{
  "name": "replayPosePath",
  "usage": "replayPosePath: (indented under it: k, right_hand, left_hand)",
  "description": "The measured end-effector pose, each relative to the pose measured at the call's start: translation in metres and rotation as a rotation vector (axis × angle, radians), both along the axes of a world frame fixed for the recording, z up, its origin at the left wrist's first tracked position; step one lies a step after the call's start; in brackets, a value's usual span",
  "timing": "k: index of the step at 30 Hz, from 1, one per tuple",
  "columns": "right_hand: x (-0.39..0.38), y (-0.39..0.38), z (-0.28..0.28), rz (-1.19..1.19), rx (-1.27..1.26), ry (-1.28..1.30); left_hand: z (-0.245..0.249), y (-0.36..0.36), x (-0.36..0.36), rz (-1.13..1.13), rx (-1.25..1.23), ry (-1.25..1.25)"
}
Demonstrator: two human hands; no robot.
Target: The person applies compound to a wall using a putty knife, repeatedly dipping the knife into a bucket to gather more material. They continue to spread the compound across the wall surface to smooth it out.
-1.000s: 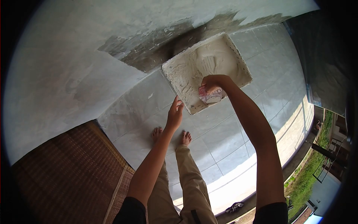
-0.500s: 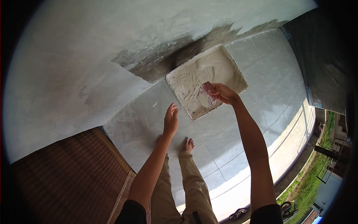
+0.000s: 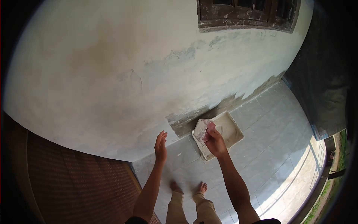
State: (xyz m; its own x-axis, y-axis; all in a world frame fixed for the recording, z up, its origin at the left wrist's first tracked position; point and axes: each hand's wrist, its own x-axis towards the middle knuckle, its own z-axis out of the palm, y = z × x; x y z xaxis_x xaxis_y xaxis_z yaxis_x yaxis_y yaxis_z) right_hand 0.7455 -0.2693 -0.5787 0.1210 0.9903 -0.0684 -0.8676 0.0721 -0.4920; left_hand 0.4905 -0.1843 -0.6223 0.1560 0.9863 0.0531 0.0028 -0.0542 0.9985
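Just right of centre frame, I am watching the right hand [image 3: 215,142] pinching a paste-smeared pink scraper [image 3: 202,129] between thumb and fingers, apparently edge-on to spare the coated face, which is jutting up and left past the fingertips. Nearer the left, the left hand [image 3: 160,147] is hovering bare, fingers loosely extended; the tray [image 3: 235,125] is sitting beside the wall [image 3: 112,74], probably for easy reach.

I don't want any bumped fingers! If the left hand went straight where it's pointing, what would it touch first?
Probably the pale wall: the left hand points toward it, with nothing visible between. How far away it is, I can't tell.
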Motion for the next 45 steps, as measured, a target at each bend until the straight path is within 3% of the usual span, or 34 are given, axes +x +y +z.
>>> replayPosePath:
  k: [4, 9, 12, 18, 28, 37, 44, 45]
  right_hand:
    - [-0.055, 0.018, 0.099, 0.028, 0.001, -0.033]
    - [-0.115, 0.045, 0.184, 0.178, 0.115, -0.039]
    - [-0.167, 0.053, 0.256, 0.160, 0.208, -0.090]
    - [-0.273, 0.076, 0.338, 0.216, 0.387, -0.127]
    - [-0.422, 0.084, 0.450, 0.258, 0.564, -0.248]
    - [-0.497, 0.111, 0.531, 0.334, 0.681, -0.378]
    - [-0.549, 0.143, 0.578, 0.182, 0.856, -0.635]
    - [-0.558, 0.148, 0.585, -0.017, 0.940, -0.812]
  left_hand:
    - [0.105, 0.019, -0.054, 0.089, 0.177, -0.026]
    - [0.219, 0.034, -0.142, 0.196, 0.352, -0.063]
    - [0.274, 0.039, -0.199, 0.256, 0.452, -0.081]
    - [0.365, 0.032, -0.322, 0.345, 0.630, -0.084]
    - [0.476, 0.038, -0.457, 0.483, 0.894, -0.001]
    - [0.513, 0.049, -0.501, 0.538, 1.001, -0.003]
    - [0.534, 0.074, -0.526, 0.587, 1.033, 0.061]
    - [0.538, 0.079, -0.528, 0.584, 1.035, 0.058]
